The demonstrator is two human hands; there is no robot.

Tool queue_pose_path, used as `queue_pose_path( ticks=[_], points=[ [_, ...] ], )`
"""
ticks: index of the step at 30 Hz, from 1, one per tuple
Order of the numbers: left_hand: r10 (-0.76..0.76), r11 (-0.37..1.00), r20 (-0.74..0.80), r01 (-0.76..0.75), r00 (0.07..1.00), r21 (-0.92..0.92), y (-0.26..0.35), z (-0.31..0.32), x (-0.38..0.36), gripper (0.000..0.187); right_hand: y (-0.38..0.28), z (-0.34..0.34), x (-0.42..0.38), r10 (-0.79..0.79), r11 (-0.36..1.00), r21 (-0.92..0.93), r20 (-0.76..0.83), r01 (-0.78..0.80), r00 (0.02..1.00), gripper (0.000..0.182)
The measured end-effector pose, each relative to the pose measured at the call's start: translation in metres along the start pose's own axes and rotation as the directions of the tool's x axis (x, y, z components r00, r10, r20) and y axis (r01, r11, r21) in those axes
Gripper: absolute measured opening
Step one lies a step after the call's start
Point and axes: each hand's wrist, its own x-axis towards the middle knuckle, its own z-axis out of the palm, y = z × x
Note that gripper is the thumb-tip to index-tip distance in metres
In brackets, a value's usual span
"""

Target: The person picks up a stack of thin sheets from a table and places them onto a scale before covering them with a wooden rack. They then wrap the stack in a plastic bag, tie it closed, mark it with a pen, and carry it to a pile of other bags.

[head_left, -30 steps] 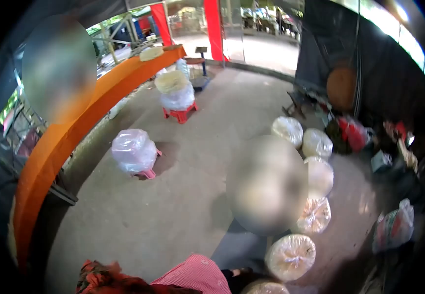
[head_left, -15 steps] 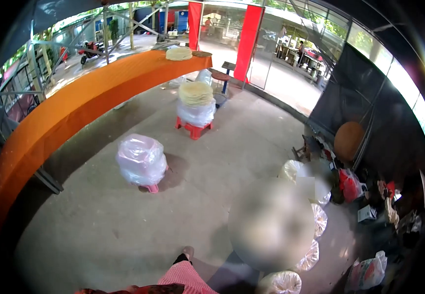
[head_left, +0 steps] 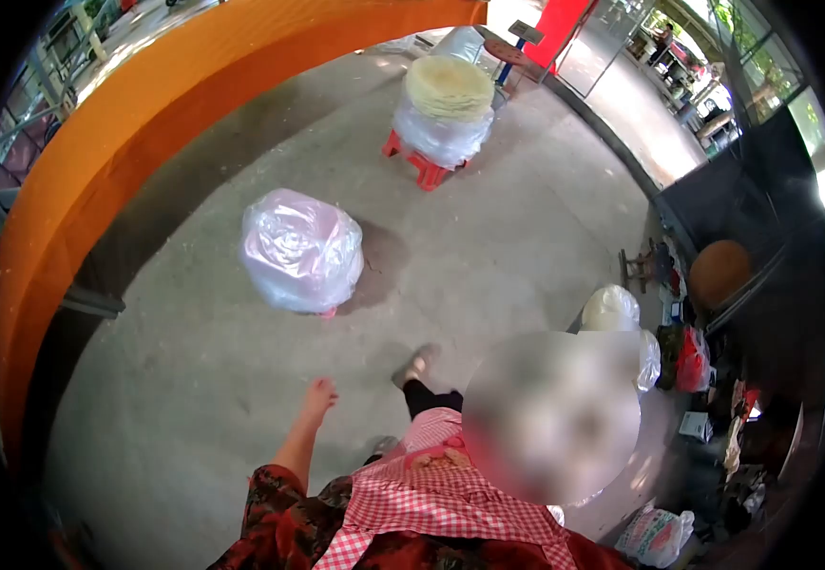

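The floor [head_left: 194,380] filled most of the view, tilted lower vs. the prev. frame. 1 orange table [head_left: 99,133] curved along the L side, its far end now at the top edge. 1 red strip [head_left: 560,28] showed, vs. 2 prev. 1 checked apron [head_left: 441,499] showed much more than before. 1 wrapped bundle [head_left: 303,249] sat mid-floor w/ a bit of pink under it, approx. ahead of the L hand & apart from it. 1 pale round stack [head_left: 449,85] sat atop plastic on 1 red stool [head_left: 429,173]. At least 2 pale bags [head_left: 610,309] were partly hidden by a blur on the R. 2 shoes [head_left: 419,363] showed, vs. 1 prev. The L hand [head_left: 319,394] had come into view, empty, fingers loosely apart; couldn't tell re: R hand, out of sight.
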Motion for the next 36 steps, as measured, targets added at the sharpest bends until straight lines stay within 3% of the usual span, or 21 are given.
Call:
queue_pose_path(
  ticks=[4,6,9,10,11,12,13,14,15,18,21,24,25,26,27,29,30,31,33,34,36],
  points=[
    [0.316,0.928,0.214,-0.348,0.925,0.135,0.142,0.046,0.088,0.037,-0.032,-0.018,0.101,0.202,0.972,-0.127,0.020,-0.198,0.979,0.017],
    [0.248,0.948,0.122,-0.267,0.961,0.175,0.180,0.029,0.131,0.028,-0.056,-0.030,0.166,0.296,0.940,-0.184,0.032,-0.286,0.955,0.014],
    [0.000,0.999,-0.048,-0.002,0.999,-0.041,0.218,-0.026,0.155,0.016,-0.084,-0.050,0.304,0.319,0.903,-0.367,0.225,-0.224,0.921,0.011],
    [-0.088,0.996,-0.241,0.078,0.967,-0.051,0.227,-0.033,0.152,0.024,-0.178,-0.029,0.314,0.047,0.515,-0.760,0.487,0.396,0.872,0.010],
    [-0.140,0.990,-0.270,0.133,0.953,-0.045,0.206,-0.065,0.167,0.031,-0.290,-0.002,0.311,-0.231,-0.284,-0.732,0.679,0.619,0.697,0.011],
    [-0.233,0.972,-0.339,0.211,0.912,-0.102,0.191,-0.092,0.167,0.036,-0.367,0.018,0.317,-0.320,-0.241,-0.730,0.682,0.640,0.657,0.011],
    [-0.292,0.954,-0.413,0.229,0.863,-0.195,0.180,-0.108,0.159,0.036,-0.437,0.033,0.323,-0.348,0.210,-0.736,0.559,0.643,0.753,0.013],
    [-0.253,0.963,-0.470,0.176,0.846,-0.202,0.168,-0.119,0.148,0.018,-0.505,0.050,0.324,-0.299,0.731,-0.494,0.387,0.470,0.872,0.016],
    [-0.273,0.959,-0.502,0.190,0.821,-0.211,0.171,-0.118,0.145,0.017,-0.570,0.066,0.324,-0.283,0.880,-0.297,0.299,0.370,0.911,0.020],
    [-0.400,0.915,-0.439,0.375,0.805,-0.148,0.206,-0.063,0.180,0.016,-0.720,0.093,0.373,-0.294,0.914,-0.194,0.291,0.357,0.910,0.024],
    [-0.352,0.920,-0.308,0.387,0.884,0.060,0.282,0.003,0.265,0.014,-0.836,0.116,0.410,-0.369,0.911,-0.091,0.257,0.403,0.893,0.023],
    [-0.182,0.918,-0.219,0.245,0.959,0.312,0.377,0.050,0.366,0.014,-0.903,0.139,0.475,-0.175,0.984,0.009,0.296,0.180,0.939,0.025],
    [-0.088,0.886,-0.188,0.163,0.978,0.434,0.410,0.056,0.393,0.014,-0.938,0.143,0.473,-0.100,0.987,0.161,0.446,0.030,0.889,0.024],
    [0.063,0.814,-0.135,0.027,0.989,0.581,0.442,0.055,0.419,0.015,-0.967,0.163,0.476,-0.071,0.995,-0.046,0.344,0.093,0.936,0.024],
    [0.225,0.713,-0.074,-0.113,0.972,0.692,0.478,0.053,0.447,0.015,-1.002,0.167,0.488,-0.087,0.991,-0.065,0.356,0.118,0.930,0.024],
    [0.331,0.736,-0.085,-0.201,0.940,0.646,0.562,0.045,0.520,0.016,-1.069,0.191,0.514,-0.126,0.986,-0.049,0.394,0.158,0.910,0.024],
    [0.196,0.892,-0.200,-0.090,0.960,0.443,0.611,0.043,0.577,0.014,-1.108,0.197,0.524,-0.184,0.982,0.036,0.413,0.186,0.892,0.024],
    [0.287,0.851,-0.099,-0.206,0.953,0.483,0.686,0.043,0.609,0.028,-1.154,0.205,0.521,-0.229,0.973,0.070,0.379,0.219,0.897,0.022],
    [0.545,0.603,-0.124,-0.285,0.829,0.745,0.824,0.066,0.671,0.024,-1.231,0.217,0.533,-0.300,0.953,0.147,0.323,0.265,0.898,0.025],
    [0.660,0.516,-0.079,-0.374,0.747,0.771,0.903,0.089,0.681,0.023,-1.262,0.219,0.547,-0.337,0.939,0.186,0.334,0.289,0.880,0.024],
    [0.796,0.392,-0.003,-0.513,0.605,0.763,1.002,0.117,0.735,0.026,-1.327,0.219,0.569,-0.406,0.908,0.255,0.336,0.332,0.850,0.022]
  ],
)
